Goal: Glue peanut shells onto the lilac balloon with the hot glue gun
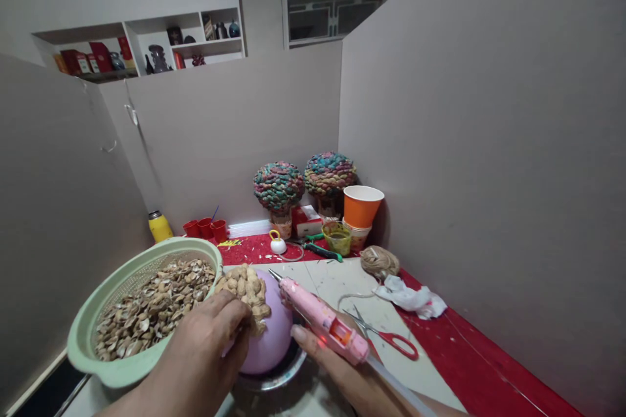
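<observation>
A lilac balloon [270, 341] rests in a round metal bowl [286, 379], its upper left side covered with peanut shells [247, 287]. My left hand [208, 339] is at the left of the balloon, fingers closed together on a peanut shell at the lower edge of the covered patch; the fingertips are partly hidden. On the other side, my right hand [337, 365] grips a pink hot glue gun [320, 313], its metal nozzle pointing up and left near the balloon's top. A red light shows by my right thumb, and a clear glue stick [398, 388] sticks out of the gun's rear.
A green basket [81, 345] of shells stands at left. Red-handled scissors [386, 337], twine [379, 262] and a crumpled white cloth [411, 296] lie at right. Behind are pliers [323, 251], an orange cup [362, 208], two colourful shell-covered trees [278, 186], red cups [205, 228] and partition walls.
</observation>
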Demonstrator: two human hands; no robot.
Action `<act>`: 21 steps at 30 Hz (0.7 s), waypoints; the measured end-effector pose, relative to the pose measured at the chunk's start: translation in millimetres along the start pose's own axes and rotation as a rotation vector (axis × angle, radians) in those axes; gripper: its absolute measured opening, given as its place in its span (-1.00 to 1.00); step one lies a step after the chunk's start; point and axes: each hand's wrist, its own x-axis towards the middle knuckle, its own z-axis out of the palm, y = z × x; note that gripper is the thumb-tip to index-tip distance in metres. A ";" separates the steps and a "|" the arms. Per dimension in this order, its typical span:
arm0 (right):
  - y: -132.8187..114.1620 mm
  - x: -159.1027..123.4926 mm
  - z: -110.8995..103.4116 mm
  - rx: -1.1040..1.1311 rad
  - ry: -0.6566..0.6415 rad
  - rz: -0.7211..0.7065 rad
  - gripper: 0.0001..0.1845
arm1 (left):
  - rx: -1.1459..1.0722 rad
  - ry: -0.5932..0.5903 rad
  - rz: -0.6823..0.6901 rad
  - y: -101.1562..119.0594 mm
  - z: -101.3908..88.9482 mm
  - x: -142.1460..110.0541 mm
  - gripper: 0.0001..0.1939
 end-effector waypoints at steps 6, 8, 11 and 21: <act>6.6 -2.5 7.4 0.068 0.037 0.041 -0.44 | -0.047 0.067 0.097 -2.0 -0.7 -2.7 -0.82; 6.7 -2.8 8.9 0.098 0.026 0.046 -0.44 | -0.051 0.099 0.153 -3.9 0.4 -5.7 -0.79; 4.2 -2.1 9.8 0.094 0.049 0.043 -0.45 | -0.022 0.177 0.203 -8.3 4.1 -10.4 -0.76; -1.5 1.2 6.0 0.022 0.043 -0.023 -0.49 | -0.023 0.268 0.155 -13.8 12.2 -16.0 -0.77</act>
